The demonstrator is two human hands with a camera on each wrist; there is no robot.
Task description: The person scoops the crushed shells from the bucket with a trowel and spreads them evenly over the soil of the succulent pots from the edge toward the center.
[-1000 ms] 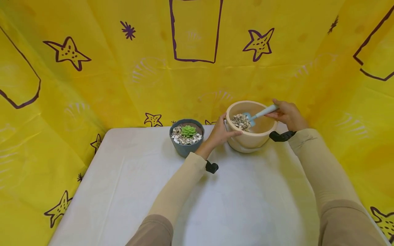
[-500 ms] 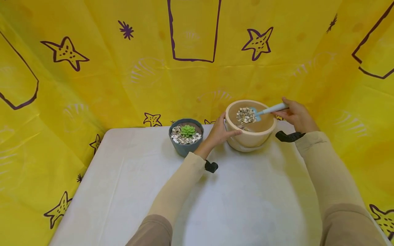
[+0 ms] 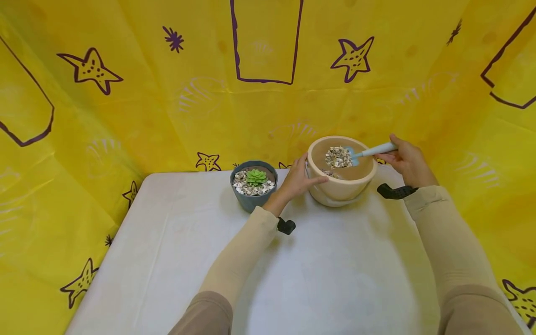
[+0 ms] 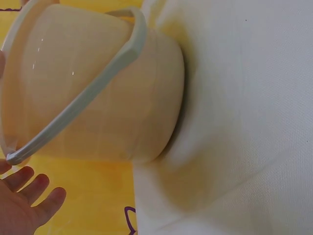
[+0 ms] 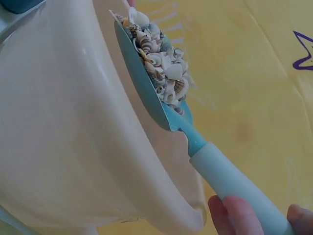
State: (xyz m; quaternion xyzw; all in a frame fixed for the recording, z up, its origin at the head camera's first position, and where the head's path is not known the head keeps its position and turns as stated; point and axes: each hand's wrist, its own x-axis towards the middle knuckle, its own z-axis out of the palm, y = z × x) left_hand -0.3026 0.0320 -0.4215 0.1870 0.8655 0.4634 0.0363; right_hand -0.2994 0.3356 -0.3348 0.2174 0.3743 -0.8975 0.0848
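Beige sleeves (image 3: 236, 256) come nearest, reaching toward the cream bucket (image 3: 341, 194), which stands on the white table (image 3: 326, 270). On the bucket's left side rests the left hand (image 3: 296, 180), its fingers spread, not closed around it. At the bucket's right, the right hand (image 3: 412, 164) grips a blue scoop (image 3: 370, 151). Compared with one second ago, this scoop has risen from inside the bucket, so I judge that one heaped load of shells (image 3: 338, 157) is now taken up. Right wrist view makes clear they are shells; from the head they resemble gravel. Left wrist view shows the bucket's grey carrying handle (image 4: 83, 100) plainly. Left of the bucket stands a grey-blue pot (image 3: 251, 201) with a green succulent (image 3: 256, 177); behind the bucket, yellow cloth (image 3: 259, 111).
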